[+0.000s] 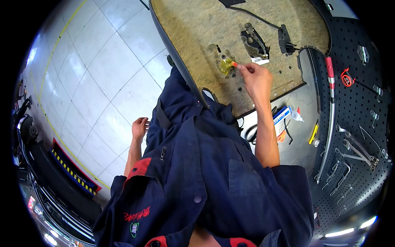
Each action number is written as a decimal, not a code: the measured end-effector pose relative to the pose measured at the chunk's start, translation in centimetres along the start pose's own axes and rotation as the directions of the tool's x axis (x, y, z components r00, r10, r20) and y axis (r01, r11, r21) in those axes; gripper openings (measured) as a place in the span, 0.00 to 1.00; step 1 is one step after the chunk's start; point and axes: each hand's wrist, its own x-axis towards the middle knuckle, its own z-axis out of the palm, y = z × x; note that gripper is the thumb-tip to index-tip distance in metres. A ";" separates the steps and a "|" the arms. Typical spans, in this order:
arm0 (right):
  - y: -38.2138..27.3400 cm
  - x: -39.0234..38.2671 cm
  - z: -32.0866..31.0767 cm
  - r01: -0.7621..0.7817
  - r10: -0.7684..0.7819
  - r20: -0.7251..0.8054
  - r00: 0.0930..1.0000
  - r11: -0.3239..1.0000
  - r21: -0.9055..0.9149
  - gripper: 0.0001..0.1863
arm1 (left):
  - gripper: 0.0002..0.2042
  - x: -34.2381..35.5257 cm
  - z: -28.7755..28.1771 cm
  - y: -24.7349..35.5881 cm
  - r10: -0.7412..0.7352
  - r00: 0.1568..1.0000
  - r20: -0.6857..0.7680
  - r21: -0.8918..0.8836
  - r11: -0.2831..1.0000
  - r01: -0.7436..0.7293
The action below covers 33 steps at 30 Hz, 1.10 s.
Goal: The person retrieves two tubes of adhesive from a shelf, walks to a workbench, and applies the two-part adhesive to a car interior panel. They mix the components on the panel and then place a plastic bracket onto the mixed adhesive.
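Observation:
My right hand [257, 78] pinches a small orange-red piece [234, 64] between thumb and fingers. Its end meets a glossy yellow patch [225, 67] on the tan, fibrous backing of a large dark-edged panel [197, 45]; I cannot make out what kind of tool it is. Close by on the panel sit a black oblong bracket [254, 41] and a white label [260, 61]. My left hand [140, 126] hangs low beside my left thigh, away from the panel. Its fingers are loosely bent and a little apart, with nothing seen in them.
On the grey bench [302, 133] lie a blue-and-white box [282, 114], a small white bottle [296, 116], orange-handled scissors [281, 136] and a yellow tool [314, 132]. A long bar with a red grip [329, 68] and several wrenches [360, 152] line the black pegboard [349, 37].

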 end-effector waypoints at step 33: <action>1.6 0.2 0.4 0.022 -0.019 -0.020 1.000 0.985 0.171 0.09 | 0.14 1.4 0.4 -0.8 -0.003 1.000 0.021 -0.086 0.996 0.005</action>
